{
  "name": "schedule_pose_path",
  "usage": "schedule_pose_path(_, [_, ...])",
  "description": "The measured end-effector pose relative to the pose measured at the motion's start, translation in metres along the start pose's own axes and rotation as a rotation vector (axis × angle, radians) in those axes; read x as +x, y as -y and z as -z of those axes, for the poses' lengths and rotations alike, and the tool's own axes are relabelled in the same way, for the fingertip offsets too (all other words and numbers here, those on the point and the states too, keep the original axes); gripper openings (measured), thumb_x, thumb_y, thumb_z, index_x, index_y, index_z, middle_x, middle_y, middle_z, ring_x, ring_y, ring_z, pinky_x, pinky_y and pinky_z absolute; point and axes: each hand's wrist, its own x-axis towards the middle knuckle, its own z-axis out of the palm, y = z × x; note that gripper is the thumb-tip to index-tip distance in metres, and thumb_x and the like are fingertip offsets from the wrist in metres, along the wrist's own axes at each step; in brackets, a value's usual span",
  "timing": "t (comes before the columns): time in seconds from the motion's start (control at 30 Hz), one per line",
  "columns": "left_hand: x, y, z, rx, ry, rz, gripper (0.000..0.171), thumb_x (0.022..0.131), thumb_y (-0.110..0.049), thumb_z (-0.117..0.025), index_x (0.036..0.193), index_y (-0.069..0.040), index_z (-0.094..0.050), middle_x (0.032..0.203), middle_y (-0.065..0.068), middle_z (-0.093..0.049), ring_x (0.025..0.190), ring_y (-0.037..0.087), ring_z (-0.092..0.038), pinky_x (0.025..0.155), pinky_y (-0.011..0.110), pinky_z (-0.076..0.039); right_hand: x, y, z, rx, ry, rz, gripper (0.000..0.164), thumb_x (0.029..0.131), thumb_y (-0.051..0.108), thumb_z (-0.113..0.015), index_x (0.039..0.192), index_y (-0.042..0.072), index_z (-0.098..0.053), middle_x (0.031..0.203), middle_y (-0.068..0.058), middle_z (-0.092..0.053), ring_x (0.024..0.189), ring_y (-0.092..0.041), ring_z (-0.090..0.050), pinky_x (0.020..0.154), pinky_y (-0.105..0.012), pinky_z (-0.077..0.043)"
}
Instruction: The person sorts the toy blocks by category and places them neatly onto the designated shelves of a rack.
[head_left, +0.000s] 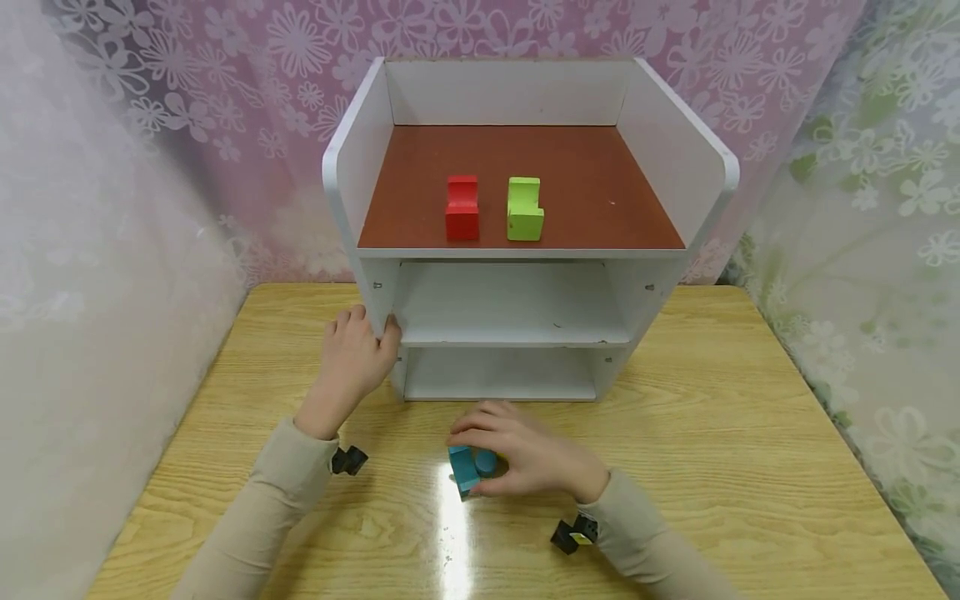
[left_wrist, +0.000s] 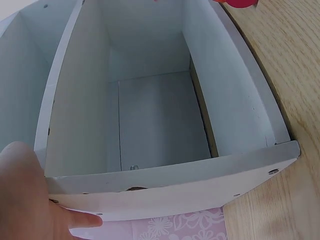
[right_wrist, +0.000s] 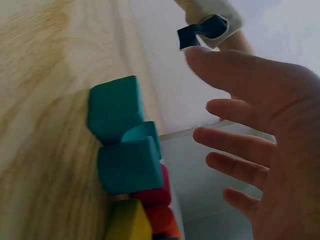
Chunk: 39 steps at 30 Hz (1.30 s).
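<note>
One white three-tier wooden shelf unit (head_left: pixel 525 250) is standing on the light wood-grain tabletop (head_left: pixel 750 467), open front facing the person. Two notched wooden blocks are sitting side by side on its brown top deck: one red block (head_left: pixel 462 208) and one green block (head_left: pixel 524 209), close but apart, both with their long axes running front to back.

The left hand (head_left: pixel 352 358) is resting against the shelf unit's front left upright, fingers lying fairly straight along the panel and the thumb at its front edge; no wrapped grip is showing. The left wrist view is looking into one white compartment of the unit, with the thumb (left_wrist: pixel 75 220) pressing the panel edge.

The right hand (head_left: pixel 525 454) is hovering over one teal notched wooden block (head_left: pixel 465 471) lying on the tabletop just in front of the shelf unit. From the head view the fingers are arching over it, fingertips near or on it. The right wrist view is showing what the head view hides: the fingers (right_wrist: pixel 235 140) are spread and relaxed, apart from the teal block (right_wrist: pixel 125 135), gripping nothing. The block's long axis is running roughly front to back on the tabletop, its notch facing the palm. That view is also catching red and yellow shapes beside the block, too blurred to identify
</note>
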Motion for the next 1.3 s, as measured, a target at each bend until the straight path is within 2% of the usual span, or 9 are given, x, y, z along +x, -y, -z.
schedule_pose_path(0.2, [0.000,0.000,0.000,0.003,-0.003,-0.004,0.056,0.103,-0.041,-0.029,0.132,0.001,-0.053,0.109,0.022,-0.055,0.101,0.043,-0.048,0.090,0.056,-0.035,-0.005,-0.004,-0.013,-0.048,0.055,-0.028,0.068,0.075,0.046,-0.085,0.132,0.018,-0.060,0.133,0.001,-0.056,0.129,-0.022,-0.044,0.109,-0.046,-0.035])
schedule_pose_path(0.33, [-0.001,0.002,-0.001,0.000,0.001,-0.008,0.057,0.104,-0.040,-0.027,0.136,0.000,-0.051,0.108,0.022,-0.055,0.099,0.042,-0.048,0.089,0.055,-0.035,-0.006,-0.005,-0.018,-0.077,0.066,-0.017,0.063,0.078,0.046,-0.083,0.130,0.018,-0.063,0.131,0.000,-0.057,0.128,-0.023,-0.045,0.108,-0.048,-0.036])
schedule_pose_path(0.53, [-0.003,0.001,-0.001,-0.009,-0.005,-0.009,0.055,0.103,-0.039,-0.029,0.133,0.001,-0.053,0.105,0.021,-0.055,0.095,0.041,-0.048,0.087,0.054,-0.035,-0.009,-0.009,-0.024,-0.089,0.081,-0.020,0.054,0.080,0.046,-0.081,0.125,0.020,-0.066,0.130,0.002,-0.058,0.127,-0.022,-0.045,0.109,-0.048,-0.034])
schedule_pose_path(1.03, [-0.002,0.001,-0.001,-0.005,-0.018,-0.020,0.054,0.103,-0.039,-0.030,0.134,-0.001,-0.053,0.104,0.021,-0.056,0.092,0.040,-0.048,0.085,0.054,-0.036,-0.010,-0.012,-0.027,-0.053,-0.006,0.001,0.056,0.079,0.039,-0.083,0.127,0.017,-0.065,0.125,0.002,-0.062,0.122,-0.022,-0.048,0.108,-0.045,-0.034])
schedule_pose_path(1.3, [-0.001,0.001,0.000,0.002,-0.012,-0.016,0.053,0.103,-0.039,-0.029,0.131,-0.001,-0.054,0.103,0.020,-0.056,0.093,0.040,-0.048,0.086,0.054,-0.035,-0.005,-0.008,-0.017,-0.043,-0.043,0.030,0.058,0.075,0.036,-0.086,0.125,0.013,-0.066,0.124,-0.003,-0.064,0.119,-0.023,-0.051,0.104,-0.048,-0.038])
